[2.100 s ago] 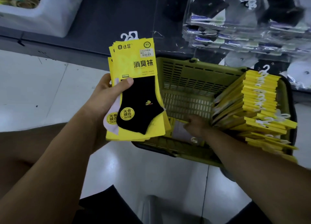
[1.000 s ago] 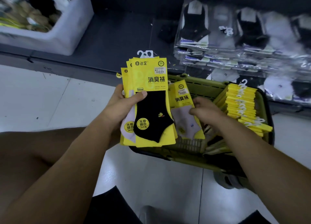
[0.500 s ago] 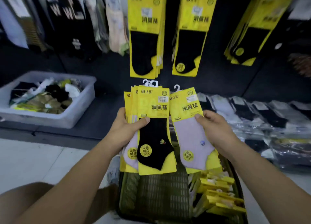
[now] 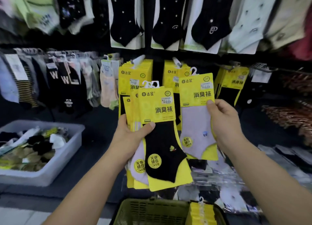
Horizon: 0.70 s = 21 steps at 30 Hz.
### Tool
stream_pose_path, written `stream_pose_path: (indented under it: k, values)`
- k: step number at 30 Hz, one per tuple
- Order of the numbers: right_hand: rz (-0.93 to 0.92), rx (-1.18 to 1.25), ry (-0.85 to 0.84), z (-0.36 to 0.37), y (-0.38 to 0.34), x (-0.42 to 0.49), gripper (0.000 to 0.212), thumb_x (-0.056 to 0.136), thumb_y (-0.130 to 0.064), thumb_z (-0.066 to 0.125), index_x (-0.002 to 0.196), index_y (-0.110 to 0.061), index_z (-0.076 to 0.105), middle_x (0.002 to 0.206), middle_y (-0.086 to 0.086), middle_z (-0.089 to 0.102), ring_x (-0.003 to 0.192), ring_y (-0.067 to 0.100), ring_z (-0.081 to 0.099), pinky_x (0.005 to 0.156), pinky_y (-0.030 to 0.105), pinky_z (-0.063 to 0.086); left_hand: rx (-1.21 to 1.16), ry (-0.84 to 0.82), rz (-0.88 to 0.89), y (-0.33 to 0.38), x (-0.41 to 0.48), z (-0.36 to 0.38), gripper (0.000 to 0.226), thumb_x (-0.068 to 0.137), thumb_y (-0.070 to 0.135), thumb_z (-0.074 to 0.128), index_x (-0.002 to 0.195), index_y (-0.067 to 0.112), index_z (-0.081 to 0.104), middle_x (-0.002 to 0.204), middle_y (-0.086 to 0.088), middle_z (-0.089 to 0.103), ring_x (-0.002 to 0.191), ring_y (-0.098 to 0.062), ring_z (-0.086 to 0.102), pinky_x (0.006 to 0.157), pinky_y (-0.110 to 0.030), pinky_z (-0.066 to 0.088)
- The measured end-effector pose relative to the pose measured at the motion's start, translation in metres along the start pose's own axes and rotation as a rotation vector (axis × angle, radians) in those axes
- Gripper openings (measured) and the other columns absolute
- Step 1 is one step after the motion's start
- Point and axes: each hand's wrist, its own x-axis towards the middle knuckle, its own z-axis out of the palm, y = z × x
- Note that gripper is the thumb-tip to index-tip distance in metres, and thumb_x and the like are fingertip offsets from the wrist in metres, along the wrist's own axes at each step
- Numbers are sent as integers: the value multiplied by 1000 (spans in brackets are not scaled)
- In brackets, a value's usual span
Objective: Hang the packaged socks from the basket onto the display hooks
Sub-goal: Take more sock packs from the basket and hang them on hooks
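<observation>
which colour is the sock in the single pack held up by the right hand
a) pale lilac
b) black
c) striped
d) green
A: the right hand pinches a single yellow pack whose sock is pale lilac, while the black sock fronts the stack of packs gripped by the left hand.

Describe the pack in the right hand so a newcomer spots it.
Find the yellow packs hanging mid-wall. Just in front, the right hand holds one yellow pack by its edge. Its sock is pale lilac, while the left hand's stack shows a black sock in front.
</observation>
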Motion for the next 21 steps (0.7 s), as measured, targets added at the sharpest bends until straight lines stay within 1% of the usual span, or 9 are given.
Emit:
stream_pose_path:
  k: [3,5,7,9,12,14,16,18,21]
  values:
    - [-75,-65,30,12,-3,25,31,102,-32,53,79,-13,59,66,-3,47,56,6,38,50,19,33,-42,4,5,4,5,3,52,81,33,88,120,36,55,104,19,79,95,-7,79,73,-24,61]
    - [-81,-78,35,20,-4,38,29,103,-29,53,78,-13,59,60,-7,44,48,3,33,41,13,30,-59,4,4,5,7,4,54,79,36,89,120,36,55,104,19,80,95,-8,79,73,-25,61]
    - [-61,-89,18,27,-3,48,28,103,-28,53,85,-8,61,68,1,49,55,6,39,47,18,34,-63,-4,1,7,10,5,62,69,44,90,120,37,55,105,18,80,97,-9,79,80,-32,60]
    - [-36,-98,-4,32,-1,54,28,103,-29,52,92,-5,62,78,10,53,69,16,44,61,28,38,-64,-10,-7,6,12,6,68,63,48,90,120,38,55,108,17,80,99,-11,79,85,-37,60]
    - [-8,-103,-34,39,3,60,27,103,-28,53,96,-4,64,87,23,59,78,20,49,71,35,41,-59,-20,-16,5,17,7,69,65,47,94,121,37,55,108,17,80,98,-10,79,85,-37,59]
    - [9,-123,-35,42,6,64,26,102,-28,53,95,-6,66,86,18,61,78,20,50,70,33,41,-58,-22,-28,4,20,8,69,68,44,98,121,37,56,108,15,80,99,-11,79,86,-38,59]
    - [33,-126,-44,45,9,69,27,103,-28,53,94,-6,67,84,11,60,77,19,49,70,32,41,-65,-21,-38,4,23,9,64,68,44,91,121,37,56,109,14,81,101,-13,79,88,-39,60]
    - [50,-128,-50,47,11,73,28,103,-27,53,89,-6,66,79,7,57,73,18,47,68,32,39,-71,-19,-37,4,24,10,65,68,44,91,122,36,56,109,14,80,100,-13,79,85,-37,60]
    - [78,-133,-25,51,15,78,34,101,-28,57,91,3,66,77,9,53,71,19,45,66,31,36,-73,-20,-33,5,24,14,73,66,46,98,124,34,56,109,14,80,99,-12,79,82,-33,59]
